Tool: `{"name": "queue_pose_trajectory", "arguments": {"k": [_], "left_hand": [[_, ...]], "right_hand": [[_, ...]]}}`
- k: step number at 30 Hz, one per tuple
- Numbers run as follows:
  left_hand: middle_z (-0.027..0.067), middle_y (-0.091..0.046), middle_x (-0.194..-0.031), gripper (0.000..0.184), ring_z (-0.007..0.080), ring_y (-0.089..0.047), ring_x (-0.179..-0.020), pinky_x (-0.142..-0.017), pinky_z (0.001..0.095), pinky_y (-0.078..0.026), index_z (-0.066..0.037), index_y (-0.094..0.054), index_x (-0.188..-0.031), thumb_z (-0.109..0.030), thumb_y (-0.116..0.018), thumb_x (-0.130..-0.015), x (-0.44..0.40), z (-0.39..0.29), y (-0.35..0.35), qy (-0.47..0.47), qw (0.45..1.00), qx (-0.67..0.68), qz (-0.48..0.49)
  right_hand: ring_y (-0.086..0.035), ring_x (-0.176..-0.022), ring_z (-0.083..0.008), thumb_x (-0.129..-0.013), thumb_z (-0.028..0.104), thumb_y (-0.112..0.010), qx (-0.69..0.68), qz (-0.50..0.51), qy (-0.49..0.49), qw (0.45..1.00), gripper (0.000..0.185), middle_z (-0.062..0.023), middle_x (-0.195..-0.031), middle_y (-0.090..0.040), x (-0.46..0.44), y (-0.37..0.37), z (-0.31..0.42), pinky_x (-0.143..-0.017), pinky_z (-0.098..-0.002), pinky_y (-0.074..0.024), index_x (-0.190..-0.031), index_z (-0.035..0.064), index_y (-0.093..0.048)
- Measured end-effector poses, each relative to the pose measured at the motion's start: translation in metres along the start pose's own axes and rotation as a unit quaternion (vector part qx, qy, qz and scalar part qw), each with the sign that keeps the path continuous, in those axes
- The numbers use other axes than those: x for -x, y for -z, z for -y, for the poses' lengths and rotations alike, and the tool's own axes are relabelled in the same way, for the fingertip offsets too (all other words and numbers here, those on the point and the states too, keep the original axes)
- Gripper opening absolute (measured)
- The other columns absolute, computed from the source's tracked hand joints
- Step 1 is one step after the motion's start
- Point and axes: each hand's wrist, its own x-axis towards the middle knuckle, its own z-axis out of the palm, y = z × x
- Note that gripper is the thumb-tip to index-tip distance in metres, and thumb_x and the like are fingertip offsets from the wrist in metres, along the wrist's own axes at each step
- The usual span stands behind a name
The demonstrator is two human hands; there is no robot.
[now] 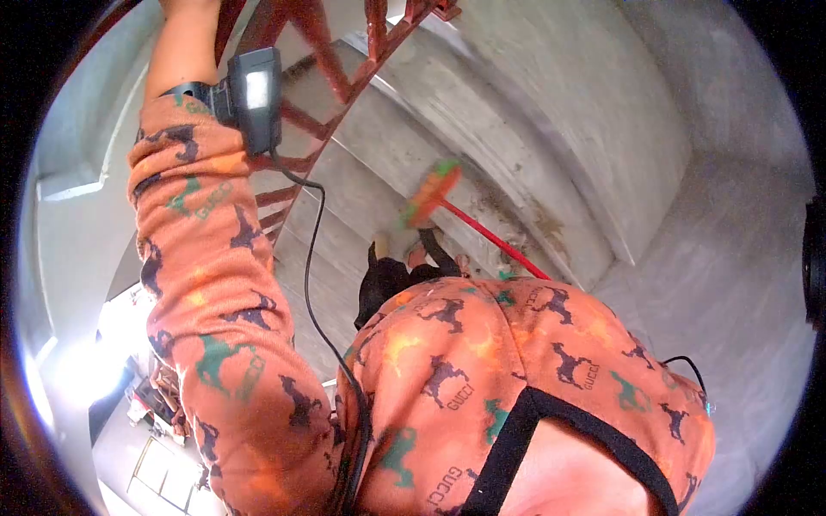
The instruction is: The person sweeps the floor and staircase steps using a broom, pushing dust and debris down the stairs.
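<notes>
My left arm [211, 258], in an orange patterned sleeve, reaches up to the top left beside the reddish-brown stair railing [323, 52]. Only the base of my left hand [188, 7] shows at the top edge; its fingers are cut off, so its grip cannot be seen. My right hand is hidden. A broom with a red handle [495, 239] slants from behind my torso down to the stairs. Its orange and green head [432, 193] is blurred and lies over a step. My feet [417, 256] are just below the broom head.
Grey concrete steps [370, 176] run diagonally, with dirt patches [546, 225] on one tread. A plain grey wall [723, 232] stands on the right. A black device [256, 99] is strapped to my left forearm, its cable [314, 275] hanging along the arm. Clutter [163, 400] appears lower left.
</notes>
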Motion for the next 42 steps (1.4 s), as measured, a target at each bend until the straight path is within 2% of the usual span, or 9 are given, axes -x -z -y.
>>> {"name": "queue_pose_trajectory", "arguments": {"k": [8, 13, 17, 18, 22, 28, 35, 39, 42], "left_hand": [[0.0187, -0.050, -0.108, 0.075, 0.0308, -0.048, -0.100, -0.082, 0.0362, -0.039, -0.009, -0.035, -0.121, -0.039, -0.066, -0.060, 0.001, 0.000, -0.001, 0.009, 1.000, -0.028, -0.005], [0.0191, -0.050, -0.107, 0.072, 0.0308, -0.048, -0.100, -0.082, 0.0363, -0.038, -0.010, -0.036, -0.120, -0.039, -0.065, -0.061, 0.003, -0.009, -0.002, 0.007, 0.999, -0.035, 0.010], [0.0190, -0.049, -0.107, 0.072, 0.0309, -0.047, -0.101, -0.083, 0.0362, -0.038, -0.010, -0.035, -0.121, -0.039, -0.064, -0.062, 0.003, -0.008, -0.005, -0.006, 0.999, -0.032, 0.012], [0.0191, -0.049, -0.108, 0.072, 0.0311, -0.047, -0.101, -0.083, 0.0362, -0.038, -0.010, -0.035, -0.121, -0.039, -0.064, -0.062, 0.004, -0.007, -0.003, -0.008, 0.999, -0.029, 0.009], [0.0192, -0.049, -0.109, 0.073, 0.0320, -0.047, -0.101, -0.084, 0.0364, -0.038, -0.010, -0.034, -0.122, -0.039, -0.064, -0.062, 0.004, 0.002, -0.001, -0.003, 1.000, -0.025, 0.006], [0.0206, -0.046, -0.111, 0.079, 0.0347, -0.044, -0.103, -0.087, 0.0392, -0.035, -0.007, -0.029, -0.125, -0.038, -0.065, -0.061, 0.002, -0.001, 0.008, 0.022, 0.999, -0.038, 0.029], [0.0227, -0.043, -0.112, 0.084, 0.0347, -0.041, -0.105, -0.089, 0.0373, -0.033, -0.008, -0.025, -0.128, -0.034, -0.067, -0.059, -0.002, 0.042, 0.005, -0.126, 0.990, 0.028, 0.053], [0.0207, -0.045, -0.110, 0.079, 0.0328, -0.043, -0.103, -0.088, 0.0370, -0.034, -0.012, -0.027, -0.127, -0.028, -0.067, -0.061, 0.008, 0.035, -0.003, -0.093, 0.996, -0.010, 0.001], [0.0170, -0.048, -0.110, 0.071, 0.0284, -0.048, -0.101, -0.085, 0.0355, -0.038, -0.010, -0.034, -0.123, -0.038, -0.064, -0.064, -0.006, 0.048, -0.011, -0.125, 0.991, 0.009, 0.055]], "right_hand": [[-0.056, -0.066, -0.0327, -0.080, 0.038, -0.042, 0.083, -0.096, 0.174, 0.977, 0.037, -0.0153, -0.070, -0.058, -0.161, 0.003, 0.129, -0.057, -0.0445, -0.0439, -0.077, 0.0029, -0.054], [-0.057, -0.066, -0.0313, -0.079, 0.038, -0.045, 0.093, -0.157, 0.142, 0.973, 0.036, -0.0146, -0.069, -0.058, -0.235, 0.014, 0.176, -0.057, -0.0434, -0.0448, -0.078, 0.0030, -0.055], [-0.056, -0.070, -0.0363, -0.082, 0.037, -0.040, -0.016, -0.022, 0.046, 0.999, 0.039, -0.0207, -0.075, -0.057, -0.182, -0.022, 0.128, -0.062, -0.0459, -0.0436, -0.082, 0.0018, -0.057], [-0.054, -0.072, -0.0388, -0.083, 0.039, -0.037, 0.002, 0.022, 0.131, 0.991, 0.043, -0.0239, -0.076, -0.056, -0.179, -0.060, 0.073, -0.065, -0.0471, -0.0425, -0.083, 0.0016, -0.058], [-0.056, -0.065, -0.0375, -0.083, 0.042, -0.036, 0.015, 0.077, -0.010, 0.997, 0.042, -0.0187, -0.074, -0.059, -0.059, -0.094, -0.010, -0.059, -0.0481, -0.0431, -0.080, 0.0069, -0.059], [-0.057, -0.069, -0.0363, -0.082, 0.040, -0.041, 0.066, 0.053, -0.093, 0.992, 0.040, -0.0188, -0.075, -0.058, 0.027, -0.047, 0.039, -0.058, -0.0466, -0.0434, -0.082, 0.0030, -0.057], [-0.057, -0.064, -0.0299, -0.078, 0.038, -0.049, 0.101, -0.021, 0.137, 0.985, 0.034, -0.0151, -0.070, -0.057, -0.080, -0.060, 0.159, -0.053, -0.0410, -0.0438, -0.082, 0.0039, -0.051], [-0.056, -0.057, -0.0282, -0.071, 0.024, -0.053, 0.134, -0.091, 0.321, 0.933, 0.021, -0.0131, -0.062, -0.056, -0.176, -0.091, 0.209, -0.047, -0.0390, -0.0432, -0.068, 0.0034, -0.055], [-0.056, -0.057, -0.0290, -0.061, 0.015, -0.053, 0.094, -0.159, 0.299, 0.936, 0.012, -0.0129, -0.061, -0.056, -0.219, -0.112, 0.263, -0.046, -0.0406, -0.0433, -0.057, 0.0033, -0.056]]}}
